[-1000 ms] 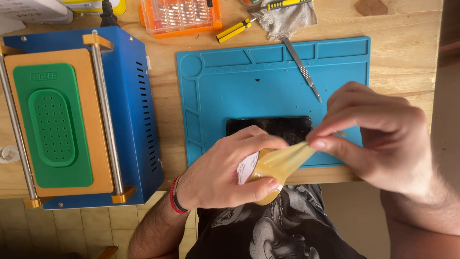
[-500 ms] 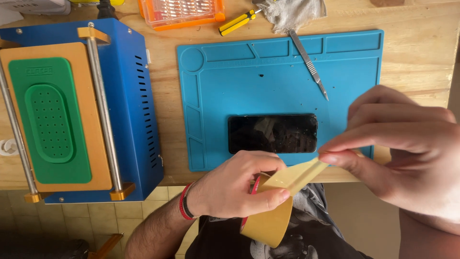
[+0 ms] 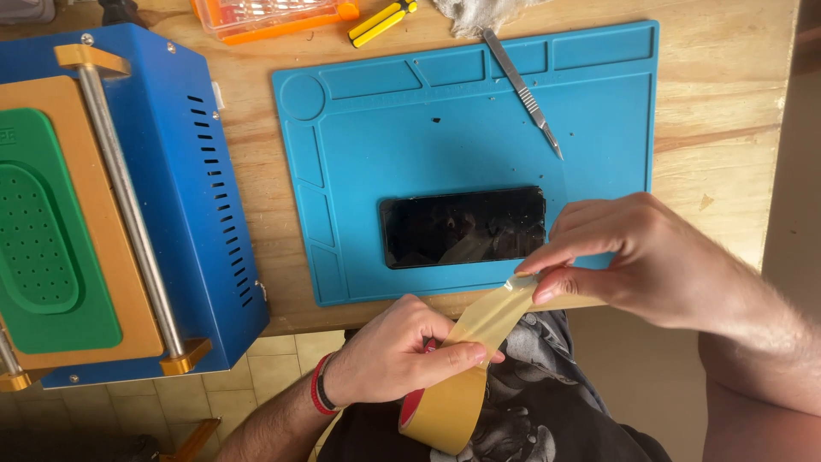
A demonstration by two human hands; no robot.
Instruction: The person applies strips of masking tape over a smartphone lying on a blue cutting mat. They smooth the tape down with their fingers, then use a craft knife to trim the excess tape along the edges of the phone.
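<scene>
Wooden bench point(image 3: 727, 111), hands point(image 3: 393, 355) point(image 3: 633, 257) stretching tape point(image 3: 487, 321)

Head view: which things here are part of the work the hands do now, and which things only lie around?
In use:
- left hand gripping the roll of tape
- right hand pinching the pulled tape strip
- black phone on the blue mat, nearest the hands

Lying about:
- scalpel
- yellow screwdriver
- orange bit case
- blue machine
</scene>
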